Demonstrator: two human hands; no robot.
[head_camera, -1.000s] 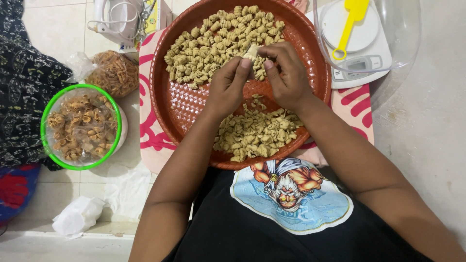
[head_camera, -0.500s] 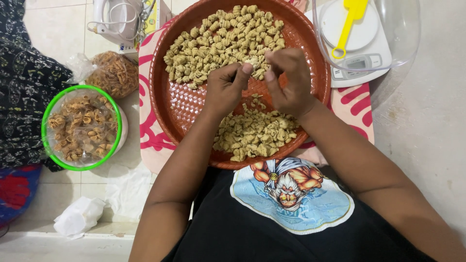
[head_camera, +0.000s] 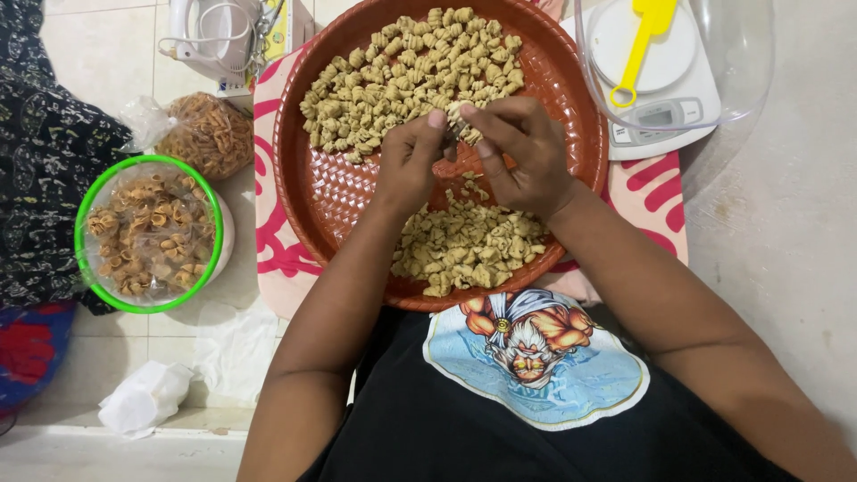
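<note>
1. At the far left we see a dark patterned cloth [head_camera: 45,152] on the tiled floor, with crumpled white paper [head_camera: 143,402] lower down.
2. Next comes a green-rimmed bowl [head_camera: 85,201] lined with clear plastic and filled with browned curled snacks, and just behind it a knotted plastic bag [head_camera: 205,134] of the same snacks.
3. A white appliance [head_camera: 214,36] with its cord sits at the top, beside the tray.
4. A large round brown tray [head_camera: 312,187] rests on a pink and white mat [head_camera: 268,223]; a big heap of pale shaped dough pieces [head_camera: 402,80] lies at its far side and a smaller heap [head_camera: 473,250] at its near side.
5. Our left hand [head_camera: 406,165] is curled over the middle of the tray, thumb and fingertips pinched on one small dough piece [head_camera: 460,120].
6. Our right hand [head_camera: 527,152] is curled too, its fingertips pressing the same piece, so both hands meet on it just above the tray's centre.
7. At the right a white kitchen scale [head_camera: 661,116] stands under a clear bowl [head_camera: 750,71], with a yellow scraper [head_camera: 638,45] lying in it.
</note>
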